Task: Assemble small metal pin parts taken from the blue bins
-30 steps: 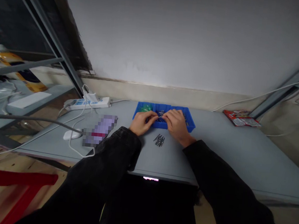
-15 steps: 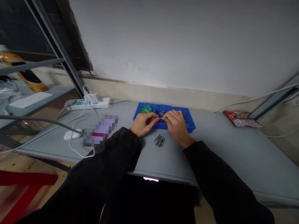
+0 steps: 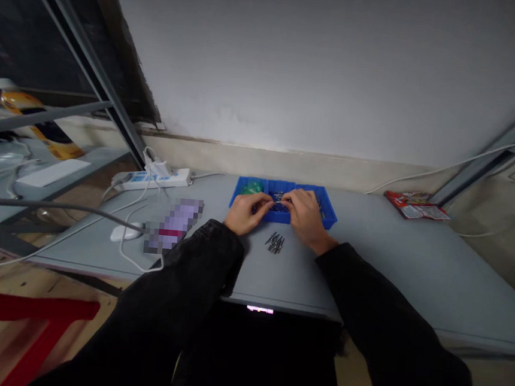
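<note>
My left hand (image 3: 247, 212) and my right hand (image 3: 305, 216) face each other above the front of the blue bins (image 3: 277, 217). A thin, light metal pin-like piece (image 3: 278, 203) spans the short space between their pinched fingertips; its exact kind is too small to make out. Green material (image 3: 252, 186) fills the left bin, small metal parts (image 3: 277, 196) lie in the middle one, and my right hand partly covers the right one. On the desk just below my hands lies a small pile of dark metal pin-like pieces (image 3: 275, 242).
Left of my arm are a phone (image 3: 178, 219), a white charger (image 3: 126, 232) with cables, and a power strip (image 3: 164, 177). A red packet (image 3: 416, 206) lies at the desk's (image 3: 391, 253) back right. A red stool (image 3: 26, 311) stands lower left.
My right fingertips have drawn slightly to the right, away from the left ones, so more of the thin piece shows between them. The pile on the desk looks the same.
</note>
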`<state>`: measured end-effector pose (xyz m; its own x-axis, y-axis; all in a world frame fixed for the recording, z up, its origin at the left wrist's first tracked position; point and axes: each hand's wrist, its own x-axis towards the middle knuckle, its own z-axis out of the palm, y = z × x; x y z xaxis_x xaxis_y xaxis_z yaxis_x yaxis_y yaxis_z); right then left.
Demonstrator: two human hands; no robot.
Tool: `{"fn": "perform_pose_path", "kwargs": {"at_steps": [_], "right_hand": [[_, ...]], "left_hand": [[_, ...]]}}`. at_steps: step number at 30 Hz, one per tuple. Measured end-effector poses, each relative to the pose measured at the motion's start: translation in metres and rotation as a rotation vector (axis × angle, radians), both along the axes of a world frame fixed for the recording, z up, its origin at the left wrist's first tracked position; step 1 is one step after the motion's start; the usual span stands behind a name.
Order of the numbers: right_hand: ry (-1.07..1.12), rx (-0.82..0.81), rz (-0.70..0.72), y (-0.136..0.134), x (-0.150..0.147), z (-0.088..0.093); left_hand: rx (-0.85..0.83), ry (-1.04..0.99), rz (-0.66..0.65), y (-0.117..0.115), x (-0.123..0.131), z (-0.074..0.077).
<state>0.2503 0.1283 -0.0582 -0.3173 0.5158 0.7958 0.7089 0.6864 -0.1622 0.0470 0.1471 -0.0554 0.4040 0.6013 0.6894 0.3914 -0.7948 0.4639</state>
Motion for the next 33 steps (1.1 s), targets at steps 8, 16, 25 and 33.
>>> {"fn": "perform_pose_path", "kwargs": {"at_steps": [8,16,25,33], "right_hand": [[0.005,0.035,-0.056,0.0019,0.0021,0.0012],[0.046,0.045,-0.062,-0.0005,0.0015,0.0035],[0.114,0.069,-0.048,-0.0012,0.0032,0.0035],[0.109,0.006,0.014,-0.0027,0.0017,0.0045]], "left_hand": [[0.039,-0.060,0.009,-0.0015,0.0000,0.0039],[0.056,-0.057,0.029,-0.0009,-0.0002,0.0039],[0.024,-0.045,0.022,-0.0006,-0.0013,0.0042],[0.008,0.037,-0.011,-0.0019,-0.0019,0.0044]]}}
